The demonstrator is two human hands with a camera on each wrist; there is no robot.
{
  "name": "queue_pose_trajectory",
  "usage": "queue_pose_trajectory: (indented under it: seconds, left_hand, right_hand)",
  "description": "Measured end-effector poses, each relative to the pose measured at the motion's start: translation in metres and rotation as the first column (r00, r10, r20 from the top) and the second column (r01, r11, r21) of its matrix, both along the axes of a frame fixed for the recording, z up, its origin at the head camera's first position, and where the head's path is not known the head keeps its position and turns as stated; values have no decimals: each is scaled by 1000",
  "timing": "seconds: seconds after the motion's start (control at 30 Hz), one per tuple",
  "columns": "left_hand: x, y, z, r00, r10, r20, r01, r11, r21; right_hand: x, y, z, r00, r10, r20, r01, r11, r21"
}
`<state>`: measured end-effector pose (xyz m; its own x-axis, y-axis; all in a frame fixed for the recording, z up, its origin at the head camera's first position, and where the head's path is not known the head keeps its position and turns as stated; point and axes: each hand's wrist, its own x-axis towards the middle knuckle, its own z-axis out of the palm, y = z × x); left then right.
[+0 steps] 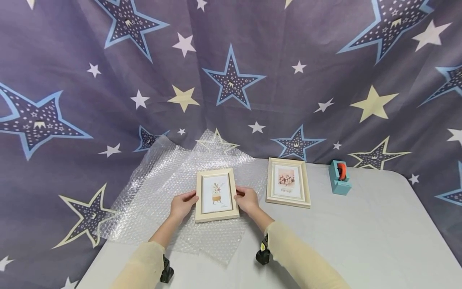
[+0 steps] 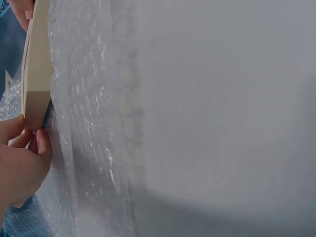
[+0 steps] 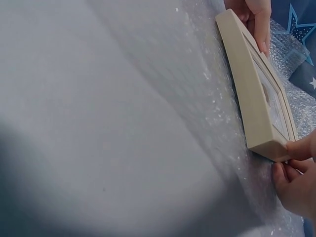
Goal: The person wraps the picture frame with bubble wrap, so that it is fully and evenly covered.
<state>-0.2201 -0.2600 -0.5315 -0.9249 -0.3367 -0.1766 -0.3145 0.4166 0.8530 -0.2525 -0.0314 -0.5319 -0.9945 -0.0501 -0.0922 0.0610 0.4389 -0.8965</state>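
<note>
A cream picture frame (image 1: pixel 215 194) with a potted-plant print faces up over the bubble wrap (image 1: pixel 151 204) in the head view. My left hand (image 1: pixel 183 204) pinches its left side, thumb on top and fingers beneath the edge. On the opposite side my right hand (image 1: pixel 248 199) grips it the same way. The left wrist view shows the frame's pale side (image 2: pixel 38 69) close over the bubble wrap, with the left fingertips (image 2: pixel 42 140) at its lower corner. In the right wrist view, the right thumb (image 3: pixel 300 147) lies on the frame's near corner.
A second cream picture frame (image 1: pixel 288 182) with a pink flower print lies to the right on the white table (image 1: pixel 364 228). Farther right stands a teal tape dispenser (image 1: pixel 339 178) with an orange-red roll. A star-patterned curtain (image 1: pixel 231 120) hangs behind, and the bubble wrap reaches up against it.
</note>
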Motion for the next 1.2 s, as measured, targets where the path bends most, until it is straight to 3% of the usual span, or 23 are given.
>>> queue_pose_trajectory:
  seconds: [0.47, 0.73, 0.9, 1.0, 1.1, 1.2]
  left_hand:
    - [1, 1, 4, 998, 57, 19, -58, 996, 67]
    - [-4, 1, 3, 999, 36, 13, -37, 998, 52]
    - [-4, -1, 9, 999, -46, -5, 46, 999, 4]
    - [-1, -5, 17, 993, -121, -12, 119, 989, -85]
    - [4, -9, 26, 974, -223, -32, 212, 955, -207]
    - [11, -10, 37, 940, -340, -31, 311, 891, -330]
  right_hand:
    - [2, 4, 1, 999, 45, 0, -45, 997, 61]
    - [-4, 7, 3, 996, 83, 28, -85, 995, 58]
    - [-7, 14, 8, 992, 124, 28, -122, 991, -55]
    - [-3, 21, 14, 986, 165, -7, -165, 984, -68]
    - [6, 31, 21, 971, 231, -60, -232, 973, -16]
    - [18, 45, 26, 934, 326, -147, -320, 945, 64]
